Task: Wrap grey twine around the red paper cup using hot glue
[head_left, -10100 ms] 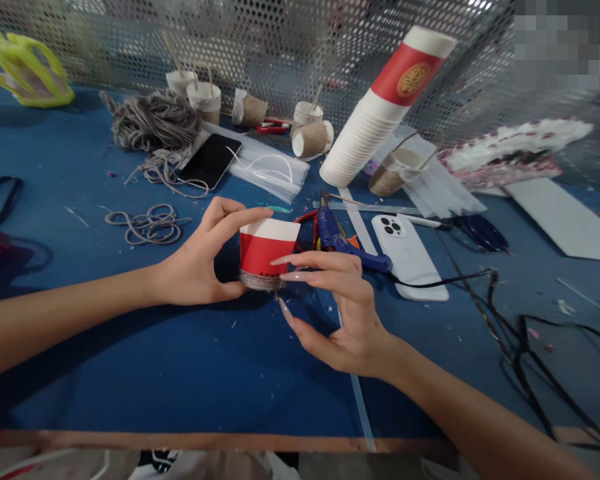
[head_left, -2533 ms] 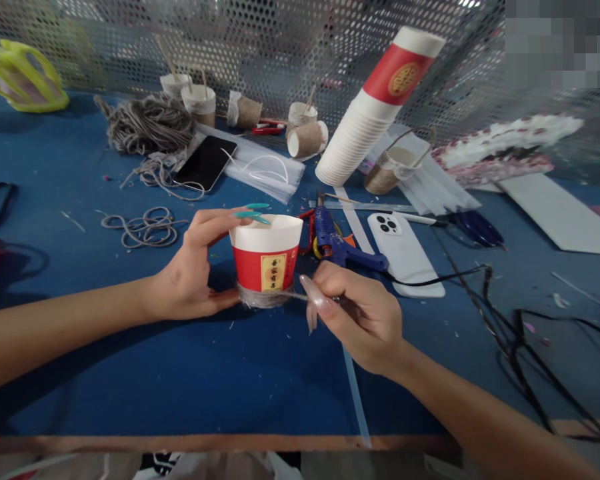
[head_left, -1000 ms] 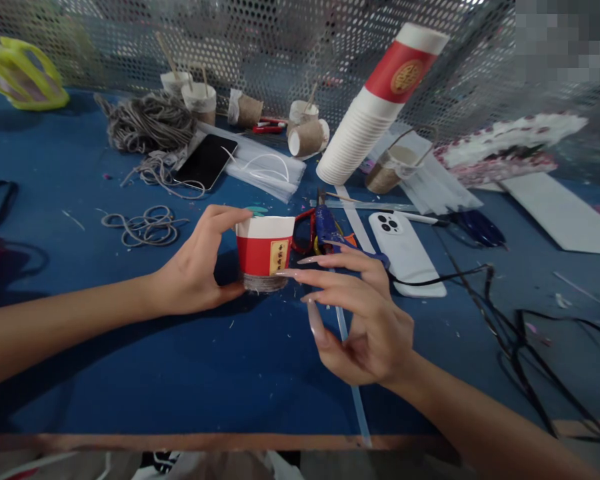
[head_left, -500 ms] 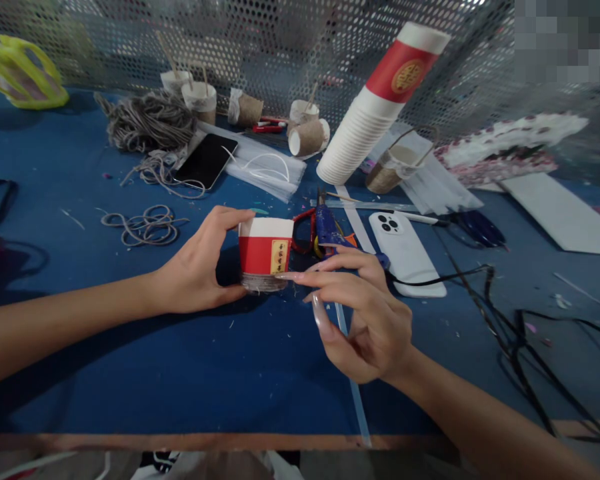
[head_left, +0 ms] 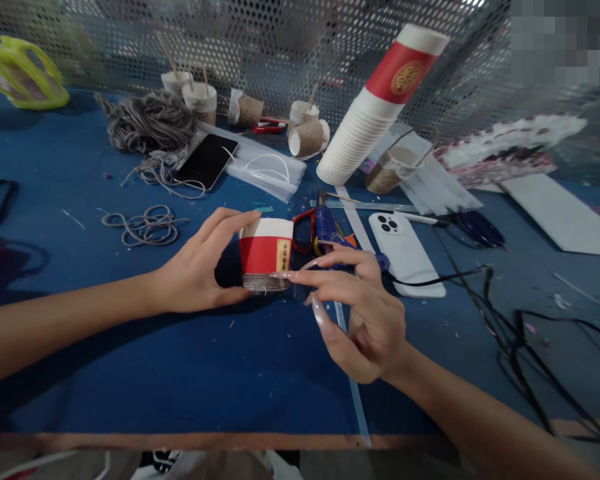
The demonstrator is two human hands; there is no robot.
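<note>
Fingers of the left hand point(head_left: 195, 270) gripped a cup point(head_left: 263, 255) over the table point(head_left: 220, 380); the right hand point(head_left: 373, 310) hung half open, one nail at its cord-wrapped foot point(head_left: 260, 283). A glue gun point(head_left: 326, 223) crowded the cup's two o'clock, loose cord point(head_left: 150, 228) its nine. Mouth faced twelve, long axis near vertical.

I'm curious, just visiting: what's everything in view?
Paper cup: 1, red/white, centre
Wound cord: 1, grey, cup base
Cup stack: 1, white/red, back
Small cups: 6, brown/white, back
Cord heaps: 3, grey, left
Phones: 2, black centre, white right
Glue gun: 1, blue, right
Plastic strips: many, clear, back
Basket-like piece: 1, yellow, left
Fluffy piece: 1, white/pink, right
Board: 1, white, right
Cabling: uncounted, black, right
Table: 1, blue, underneath
Mesh screen: 1, grey, behind
Left hand: 1, bare, holding cup
Right hand: 1, bare, by cup
</note>
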